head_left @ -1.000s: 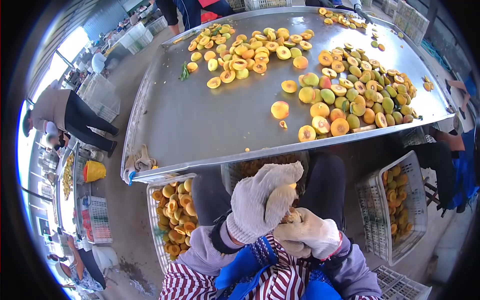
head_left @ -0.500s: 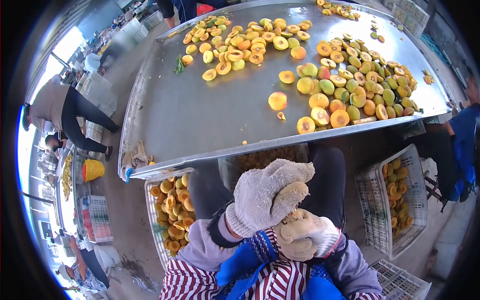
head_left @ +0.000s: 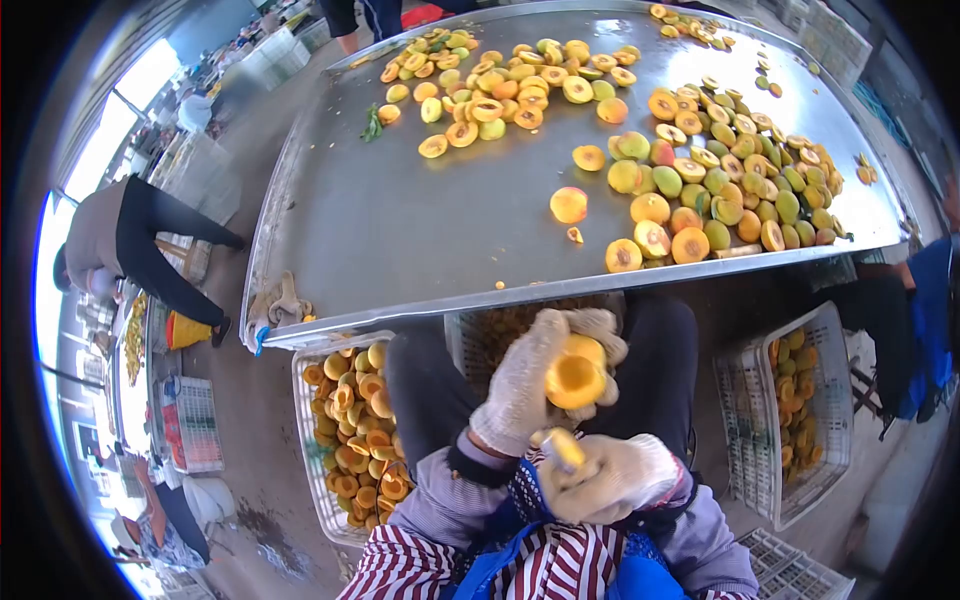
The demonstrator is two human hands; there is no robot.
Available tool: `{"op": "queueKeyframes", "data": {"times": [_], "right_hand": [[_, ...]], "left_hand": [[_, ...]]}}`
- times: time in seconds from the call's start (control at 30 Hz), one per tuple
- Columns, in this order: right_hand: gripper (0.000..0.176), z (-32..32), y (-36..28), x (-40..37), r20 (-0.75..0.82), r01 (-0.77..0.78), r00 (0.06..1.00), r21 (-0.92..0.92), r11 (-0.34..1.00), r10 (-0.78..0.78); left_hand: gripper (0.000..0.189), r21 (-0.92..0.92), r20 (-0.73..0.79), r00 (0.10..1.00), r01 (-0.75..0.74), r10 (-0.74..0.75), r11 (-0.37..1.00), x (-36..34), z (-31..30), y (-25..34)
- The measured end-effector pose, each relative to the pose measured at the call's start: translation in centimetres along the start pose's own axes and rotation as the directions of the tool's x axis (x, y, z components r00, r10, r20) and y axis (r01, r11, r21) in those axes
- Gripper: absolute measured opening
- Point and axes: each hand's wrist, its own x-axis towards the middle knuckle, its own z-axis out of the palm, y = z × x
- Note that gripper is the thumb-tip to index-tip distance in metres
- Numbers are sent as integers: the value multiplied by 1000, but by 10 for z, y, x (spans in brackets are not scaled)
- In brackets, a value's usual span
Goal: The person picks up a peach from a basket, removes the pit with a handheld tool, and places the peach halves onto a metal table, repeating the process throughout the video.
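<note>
My left hand, in a pale knitted glove, is wrapped round a yellow peach half. Its cut face is turned up and has a round hollow in the middle. Just below, my gloved right hand is closed on a short tool with a yellowish end, blurred and mostly hidden in the fist. This end points toward the left wrist, a little under the fruit. Both hands are above my lap, in front of the metal table.
Cut peaches lie heaped on the table's right, with more halves farther back. A crate of hollowed halves stands by my left leg, another crate to the right. Used gloves lie at the near left corner. People work nearby.
My hands have come apart; the left has turned and lifted, showing the hollowed peach half. The right has moved slightly down, its tool end now visible. The view has shifted slightly.
</note>
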Motion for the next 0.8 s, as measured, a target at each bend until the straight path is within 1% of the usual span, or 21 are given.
{"op": "queueKeyframes", "data": {"times": [0.03, 0.07, 0.1, 0.17, 0.2, 0.23, 0.3, 0.33, 0.37, 0.4, 0.43, 0.47, 0.5, 0.53, 0.57, 0.6, 0.7, 0.73, 0.77, 0.8], "right_hand": [[11, -8, 3, -5, -9, 0, 1000, 104, 995, 1], [13, -6, 2, -12, -170, 15, 985, 37, 999, -9], [14, 1, -2, -14, -317, 0, 948, -49, 999, -16], [16, 8, -6, -8, -514, -122, 857, -254, 959, -27], [17, 13, -6, -6, -620, -210, 784, -324, 923, -40], [15, 11, -4, -4, -651, -208, 757, -324, 923, -59], [14, 3, 3, -1, -653, -163, 754, -295, 942, -74], [14, -1, 5, -1, -635, -190, 771, -306, 933, -51], [13, -6, 7, 0, -655, -177, 753, -294, 939, -63], [13, -7, 7, 4, -677, -160, 732, -283, 946, -79], [13, -4, 6, 9, -666, -175, 742, -294, 940, -70], [13, 0, 5, 13, -693, -175, 715, -297, 939, -86], [13, 3, 4, 18, -721, -174, 686, -299, 938, -103], [14, 5, 3, 23, -734, -200, 672, -311, 929, -101], [14, 6, 4, 28, -730, -217, 677, -314, 924, -89], [13, 6, 4, 32, -723, -227, 684, -335, 915, -95], [13, 12, 1, 46, -727, -264, 679, -376, 888, -106], [15, 13, 2, 48, -736, -256, 659, -413, 874, -155], [18, 13, 3, 50, -740, -247, 640, -454, 856, -207], [19, 9, -1, 51, -725, -244, 656, -467, 850, -210]], "left_hand": [[60, 75, -64, 990, -122, 127, 990, -2, -10, 2], [62, 130, -133, 973, -170, 187, 977, -5, -24, 7], [61, 224, -141, 940, -275, 310, 935, -10, -40, 10], [57, 356, -236, 868, -342, 437, 870, -33, -62, 26], [53, 391, -247, 841, -368, 482, 844, -50, -77, 37], [52, 437, -326, 788, -365, 523, 822, -71, -83, 50], [38, 469, -438, 622, -458, 649, 755, -109, -119, 68], [35, 653, -450, 509, -374, 734, 659, -130, -139, 76], [32, 799, -427, 402, -252, 810, 546, -151, -156, 84], [31, 837, -484, 335, -92, 808, 540, -171, -165, 86], [29, 842, -532, 264, 70, 804, 534, -190, -172, 87], [31, 846, -533, 290, 207, 795, 492, -211, -179, 87], [31, 840, -542, 271, 213, 796, 500, -228, -185, 88], [36, 743, -633, 379, 543, 675, 392, -244, -189, 88], [40, 582, -743, 422, 791, 519, 190, -255, -193, 86], [40, 568, -755, 405, 797, 516, 206, -264, -196, 81], [49, 588, -554, 476, 805, 683, -84, -276, -212, 75], [45, 572, -651, 377, 814, 659, 99, -268, -199, 85], [45, 567, -656, 366, 817, 660, 110, -261, -192, 89], [42, 659, -659, 408, 719, 632, 223, -254, -188, 94]]}}
